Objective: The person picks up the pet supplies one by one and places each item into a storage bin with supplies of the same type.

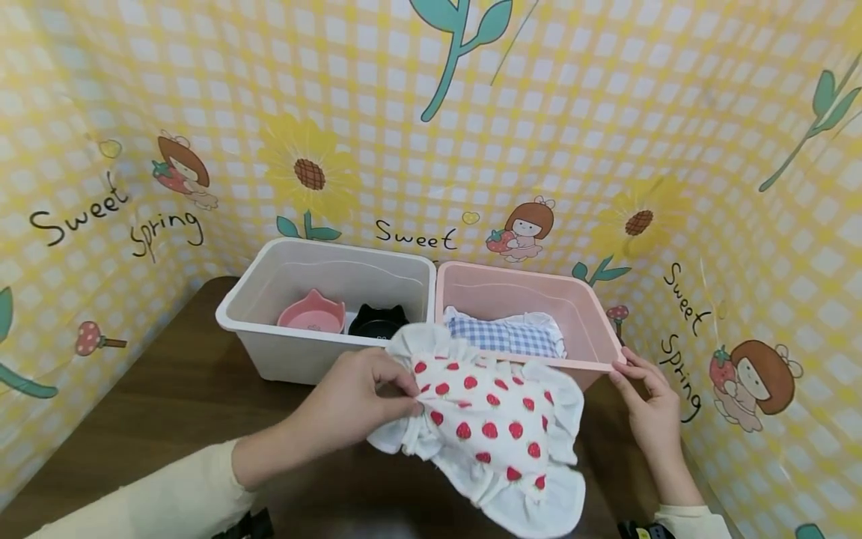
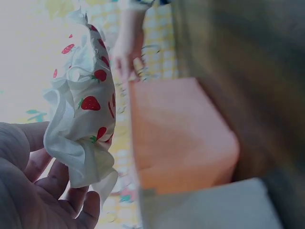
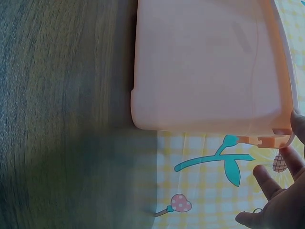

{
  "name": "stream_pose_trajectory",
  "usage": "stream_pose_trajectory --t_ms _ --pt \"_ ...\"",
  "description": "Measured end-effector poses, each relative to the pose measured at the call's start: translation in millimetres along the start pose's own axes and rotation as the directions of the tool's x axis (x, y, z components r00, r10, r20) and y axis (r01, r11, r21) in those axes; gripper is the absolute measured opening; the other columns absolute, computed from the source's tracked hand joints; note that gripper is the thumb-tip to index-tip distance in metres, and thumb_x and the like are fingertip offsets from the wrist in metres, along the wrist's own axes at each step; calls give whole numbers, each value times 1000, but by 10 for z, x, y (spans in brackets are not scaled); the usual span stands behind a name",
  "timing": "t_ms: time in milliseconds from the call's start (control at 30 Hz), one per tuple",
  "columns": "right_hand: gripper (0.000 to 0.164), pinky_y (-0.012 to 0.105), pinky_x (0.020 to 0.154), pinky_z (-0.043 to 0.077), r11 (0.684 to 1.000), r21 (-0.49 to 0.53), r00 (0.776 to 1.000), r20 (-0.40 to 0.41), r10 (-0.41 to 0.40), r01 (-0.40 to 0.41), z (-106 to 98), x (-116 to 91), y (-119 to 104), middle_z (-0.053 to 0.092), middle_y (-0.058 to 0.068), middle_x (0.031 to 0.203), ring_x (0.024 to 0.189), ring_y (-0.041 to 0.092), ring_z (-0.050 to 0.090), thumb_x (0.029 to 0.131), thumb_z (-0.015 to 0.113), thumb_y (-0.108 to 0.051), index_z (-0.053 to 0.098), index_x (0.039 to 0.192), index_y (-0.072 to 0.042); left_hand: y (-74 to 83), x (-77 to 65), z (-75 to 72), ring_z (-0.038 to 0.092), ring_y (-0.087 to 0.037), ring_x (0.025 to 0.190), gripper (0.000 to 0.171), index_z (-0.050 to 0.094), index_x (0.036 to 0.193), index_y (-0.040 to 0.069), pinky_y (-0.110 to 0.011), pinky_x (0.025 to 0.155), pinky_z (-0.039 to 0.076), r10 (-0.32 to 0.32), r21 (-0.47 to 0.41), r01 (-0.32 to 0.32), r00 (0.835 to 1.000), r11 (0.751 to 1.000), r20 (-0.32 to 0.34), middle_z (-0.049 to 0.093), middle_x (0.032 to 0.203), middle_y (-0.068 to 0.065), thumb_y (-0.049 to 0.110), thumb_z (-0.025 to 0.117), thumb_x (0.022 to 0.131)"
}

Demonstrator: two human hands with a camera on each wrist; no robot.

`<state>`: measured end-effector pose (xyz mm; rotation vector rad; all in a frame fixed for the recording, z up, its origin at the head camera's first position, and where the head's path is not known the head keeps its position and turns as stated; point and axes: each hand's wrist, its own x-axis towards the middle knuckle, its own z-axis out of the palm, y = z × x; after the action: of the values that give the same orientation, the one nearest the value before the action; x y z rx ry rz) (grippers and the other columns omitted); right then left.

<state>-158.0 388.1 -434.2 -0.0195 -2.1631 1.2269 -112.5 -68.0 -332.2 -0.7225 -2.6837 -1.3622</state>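
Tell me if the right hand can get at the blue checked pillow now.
Probably yes, once it lets go: the right hand pinches the corner of the pink bin, and the open top leaves a way down to the blue checked pillow.

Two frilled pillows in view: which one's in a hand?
The white strawberry-print pillow, pinched by the left hand; the blue-checked pillow instead lies inside the pink bin.

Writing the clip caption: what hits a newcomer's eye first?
The white, frilled fabric cushion with red strawberries, pinched in the left hand, lower centre of the head view. Behind it, the pale pink rectangular plastic bin, its near right corner in the right hand. Then the yellow and white checked, cartoon-printed backdrop rising behind.
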Motion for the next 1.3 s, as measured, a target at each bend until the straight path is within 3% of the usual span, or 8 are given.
stream_pose_trajectory --t_ms 133,300,567,700,867,1033,1300 --pt "19 7 101 39 1000 -10 1000 10 22 -21 -2 -7 -24 68 9 134 121 -2 56 91 77 -7 77 109 0 119 151 -206 60 -11 89 15 78 79 30 -35 81 50 -12 -14 11 1000 1000 -16 71 84 16 20 88 81" --pt "21 8 101 39 999 -6 999 20 33 -32 15 25 -38 68 6 135 121 -3 57 93 77 -12 77 111 -2 217 381 -417 61 -14 83 8 79 81 25 -33 73 50 -15 11 15 999 1000 -41 73 79 13 23 87 83" --pt "18 7 102 38 1000 -14 1000 -5 -25 25 7 17 -9 68 13 133 121 -3 57 90 77 -2 77 107 1 276 889 -498 66 -14 83 6 79 86 18 -32 73 52 -47 8 47 998 999 -44 75 81 6 22 83 86" --pt "18 7 102 37 999 -19 1000 -5 -29 28 20 -3 4 67 17 133 121 -4 57 90 76 1 76 108 3 284 1135 -482 67 -15 83 7 79 86 14 -31 71 54 -20 25 21 998 999 -61 75 81 3 20 83 87" --pt "17 7 102 37 999 -22 999 -8 -31 31 29 -1 -18 67 17 133 121 -4 57 90 76 1 76 107 3 306 1434 -397 67 -15 84 7 78 86 11 -30 72 54 -14 -20 13 998 1000 -68 75 84 0 17 82 86" --pt "18 7 101 38 999 -2 998 -10 -54 54 13 9 -44 68 16 132 120 -3 58 89 77 1 77 107 2 293 1711 -215 67 -15 84 7 77 87 10 -28 74 54 -19 -44 16 997 999 -75 74 85 -1 15 83 86" --pt "17 6 100 38 999 7 999 5 -32 32 -1 -64 -285 66 20 133 120 -3 58 91 74 2 74 107 8 234 2006 73 64 -14 85 5 79 86 14 -28 74 52 -25 14 26 997 1000 -75 73 84 4 16 82 86"
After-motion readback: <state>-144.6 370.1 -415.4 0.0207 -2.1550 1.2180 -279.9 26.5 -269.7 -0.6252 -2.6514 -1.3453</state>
